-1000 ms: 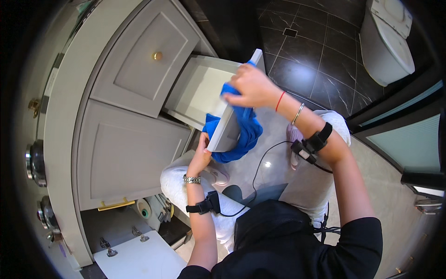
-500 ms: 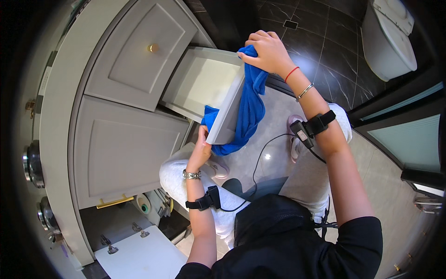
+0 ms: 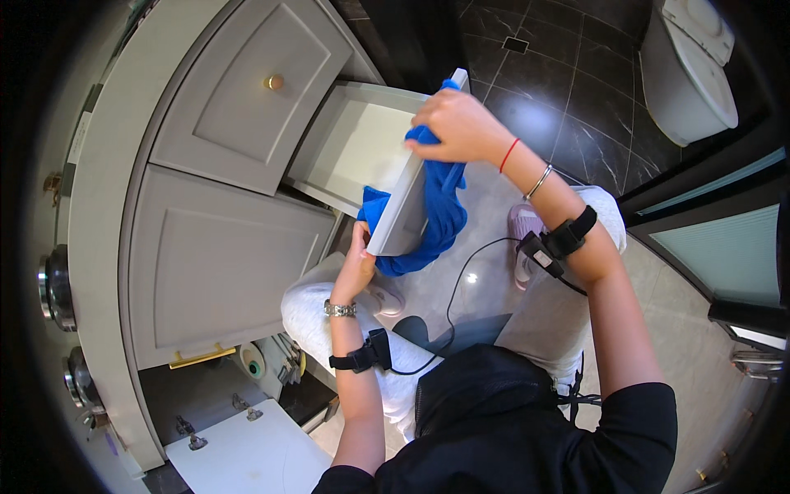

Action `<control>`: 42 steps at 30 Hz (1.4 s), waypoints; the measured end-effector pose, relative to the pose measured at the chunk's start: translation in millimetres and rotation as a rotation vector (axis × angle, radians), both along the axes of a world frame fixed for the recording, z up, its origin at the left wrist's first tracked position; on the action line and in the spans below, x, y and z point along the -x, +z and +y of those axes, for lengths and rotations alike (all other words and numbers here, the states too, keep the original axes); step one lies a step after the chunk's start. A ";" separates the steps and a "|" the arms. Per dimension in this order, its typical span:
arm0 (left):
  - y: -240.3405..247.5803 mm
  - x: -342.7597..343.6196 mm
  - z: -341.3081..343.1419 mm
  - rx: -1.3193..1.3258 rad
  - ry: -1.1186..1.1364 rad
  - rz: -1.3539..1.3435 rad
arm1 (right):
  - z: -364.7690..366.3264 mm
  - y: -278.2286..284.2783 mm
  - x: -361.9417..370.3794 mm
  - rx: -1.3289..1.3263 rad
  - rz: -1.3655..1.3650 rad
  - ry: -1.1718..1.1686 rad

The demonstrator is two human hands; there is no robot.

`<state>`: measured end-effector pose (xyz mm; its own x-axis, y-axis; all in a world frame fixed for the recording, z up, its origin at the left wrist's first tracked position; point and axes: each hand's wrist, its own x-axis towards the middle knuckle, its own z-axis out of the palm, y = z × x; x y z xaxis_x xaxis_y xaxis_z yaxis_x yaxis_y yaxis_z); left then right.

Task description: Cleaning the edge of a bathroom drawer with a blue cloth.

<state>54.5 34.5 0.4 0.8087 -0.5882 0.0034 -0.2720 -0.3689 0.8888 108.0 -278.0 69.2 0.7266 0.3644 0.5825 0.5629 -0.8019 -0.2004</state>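
So the person is crouched in front of a grey bathroom cabinet [image 3: 206, 255] with one drawer [image 3: 362, 156] pulled out, and a blue cloth [image 3: 440, 206] is draped over the drawer's front panel [image 3: 407, 206], hanging down both sides of its top edge. The right hand [image 3: 461, 128] sits at the far upper corner of that panel with its fingers closed down on a bunched bit of the cloth, forearm stretched out and wrist bent downward. The left hand [image 3: 360, 259] is at the panel's near lower corner, fingers curled around the edge and seemingly pinching the cloth's lower end there, elbow tucked in by the knee. The cloth looks soft, light and floppy, so it'll probably slide off a smooth painted edge unless it's bunched and pressed flat; gripping a thick fold seems like the safest way to hold it. The drawer itself looks stiff and fairly light. A toilet [image 3: 687, 70] stands on the dark tiled floor [image 3: 568, 99] off to the right.
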 end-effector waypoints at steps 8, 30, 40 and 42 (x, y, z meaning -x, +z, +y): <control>-7.5 -3.3 0.3 0.006 -0.003 -0.007 | -20.4 -9.5 -22.6 -0.152 -0.082 -0.339; -4.3 -1.2 5.5 -0.073 0.018 -0.051 | 9.0 -17.3 -5.2 -0.082 -0.138 0.208; -5.0 -1.1 1.9 -0.033 0.021 0.012 | 22.1 -15.4 4.3 -0.142 -0.007 0.118; -12.7 -2.1 6.9 -0.066 0.021 -0.011 | 49.6 -10.7 28.7 -0.119 0.051 0.261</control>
